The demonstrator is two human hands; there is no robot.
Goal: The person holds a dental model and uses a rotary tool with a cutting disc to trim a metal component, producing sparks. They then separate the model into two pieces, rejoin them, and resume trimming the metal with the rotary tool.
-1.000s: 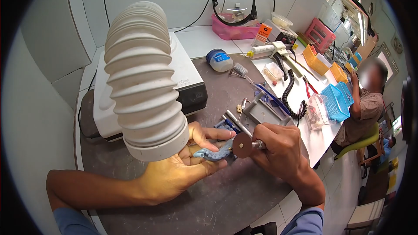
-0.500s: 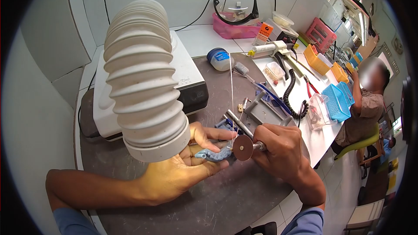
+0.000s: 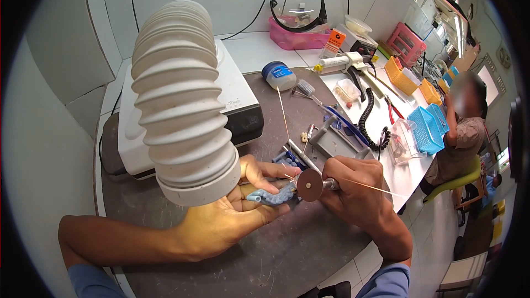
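My left hand (image 3: pixel 243 201) is closed on a lumpy blue-grey dental piece (image 3: pixel 273 196) with a short light-blue tube at its left end. My right hand (image 3: pixel 353 190) grips a rotary handpiece (image 3: pixel 330 184) carrying a round brown cutting disc (image 3: pixel 309 185). The disc's left edge is at the right end of the dental piece, where small sparks show. One thin bright streak rises toward the jar, and another crosses my right hand. Just behind the disc lies a metal rod-shaped tool (image 3: pixel 305 157). The exact contact point is hidden by the disc.
A white ribbed suction hose (image 3: pixel 179 99) hangs close over my left hand, before a white machine (image 3: pixel 243 85). Behind are a blue-lidded jar (image 3: pixel 279 75), a grey tray (image 3: pixel 337 140), a coiled cord (image 3: pixel 366 116) and red-handled pliers (image 3: pixel 393 111). Another person (image 3: pixel 466 132) sits at right.
The bright streaks have changed direction: one now points right across my right hand, and the upward one leans left. The disc has shifted very slightly right. The seated person's head has moved left.
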